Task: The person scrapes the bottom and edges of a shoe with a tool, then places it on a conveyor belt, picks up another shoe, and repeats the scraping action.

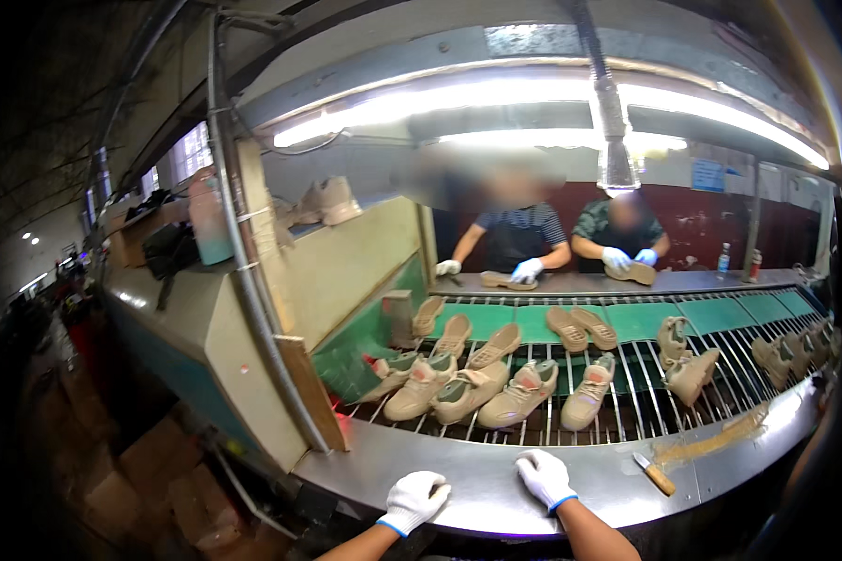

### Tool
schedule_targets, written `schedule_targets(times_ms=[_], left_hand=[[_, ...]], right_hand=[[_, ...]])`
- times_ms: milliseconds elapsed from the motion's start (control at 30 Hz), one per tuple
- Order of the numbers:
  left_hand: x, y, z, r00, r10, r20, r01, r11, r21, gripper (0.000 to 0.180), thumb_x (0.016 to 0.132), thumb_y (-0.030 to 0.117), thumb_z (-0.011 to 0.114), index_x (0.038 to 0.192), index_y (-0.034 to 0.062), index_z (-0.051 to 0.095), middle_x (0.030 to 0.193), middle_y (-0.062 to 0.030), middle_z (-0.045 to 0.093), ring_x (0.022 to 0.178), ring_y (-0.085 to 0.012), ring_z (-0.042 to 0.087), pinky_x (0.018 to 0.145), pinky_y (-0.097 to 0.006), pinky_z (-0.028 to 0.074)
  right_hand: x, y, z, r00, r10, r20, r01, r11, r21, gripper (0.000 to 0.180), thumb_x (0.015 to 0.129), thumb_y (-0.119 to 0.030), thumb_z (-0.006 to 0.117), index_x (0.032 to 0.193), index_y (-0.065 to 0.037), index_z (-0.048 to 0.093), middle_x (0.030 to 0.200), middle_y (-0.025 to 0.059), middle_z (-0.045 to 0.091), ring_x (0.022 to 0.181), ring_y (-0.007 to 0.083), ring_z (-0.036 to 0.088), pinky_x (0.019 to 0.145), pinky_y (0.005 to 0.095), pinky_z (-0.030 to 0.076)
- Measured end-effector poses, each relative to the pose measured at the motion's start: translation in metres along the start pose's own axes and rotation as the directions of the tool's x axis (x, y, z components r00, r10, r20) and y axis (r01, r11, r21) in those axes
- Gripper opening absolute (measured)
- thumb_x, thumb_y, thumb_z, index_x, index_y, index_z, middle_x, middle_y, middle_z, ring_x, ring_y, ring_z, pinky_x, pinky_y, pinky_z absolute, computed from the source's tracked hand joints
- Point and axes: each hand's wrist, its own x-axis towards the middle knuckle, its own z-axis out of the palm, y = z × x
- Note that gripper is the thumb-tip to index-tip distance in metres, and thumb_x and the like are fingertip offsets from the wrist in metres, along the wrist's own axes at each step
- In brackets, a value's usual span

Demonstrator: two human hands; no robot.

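Over metal ledge (477, 475): white-gloved left hand (414, 500) and right hand (545, 479), apart, fingers curled on both; cannot tell whether pressed together or around anything. Just beyond grip, on conveyor (638, 383) of metal rods: beige shoes (519, 397), nearest ones mostly toes toward hands. Right of right hand, lying on ledge: knife (660, 480) with wooden handle. Past shoes: beige soles (567, 329). Across conveyor from hands: two people (524, 238), gloves touching soles.

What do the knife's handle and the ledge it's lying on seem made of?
Knife handle: probably wood with a smooth finish, given its warm yellow-brown colour. Ledge: likely bare sheet metal, satin-smooth, as its grey surface shows blurred light reflections.
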Motion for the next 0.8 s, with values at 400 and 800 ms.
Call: schedule_targets(times_ms=[400, 800], left_hand=[[0.005, 0.021, -0.009, 0.991, -0.122, 0.058, 0.115, 0.987, 0.109, 0.027, 0.094, 0.035, 0.074, 0.103, 0.0103, 0.078, 0.102, -0.0124, 0.078, 0.097, -0.0339, 0.075, 0.089, -0.044, 0.060], [0.070, -0.008, 0.004, 0.989, 0.088, 0.118, -0.105, 0.983, 0.151, 0.030, 0.089, 0.023, 0.078, 0.113, 0.0048, 0.072, 0.118, -0.0184, 0.073, 0.111, -0.0390, 0.069, 0.098, -0.047, 0.056]], right_hand=[[0.056, 0.002, 0.006, 0.989, -0.117, 0.096, 0.094, 0.971, 0.218, 0.037, 0.101, -0.041, 0.063, 0.115, -0.011, 0.079, 0.110, 0.0161, 0.078, 0.109, 0.0353, 0.074, 0.097, 0.0427, 0.056], [0.094, 0.009, 0.020, 0.973, -0.175, 0.151, 0.139, 0.965, 0.223, 0.039, 0.105, -0.045, 0.051, 0.113, -0.015, 0.074, 0.107, 0.0163, 0.077, 0.101, 0.0394, 0.073, 0.089, 0.0510, 0.057]])
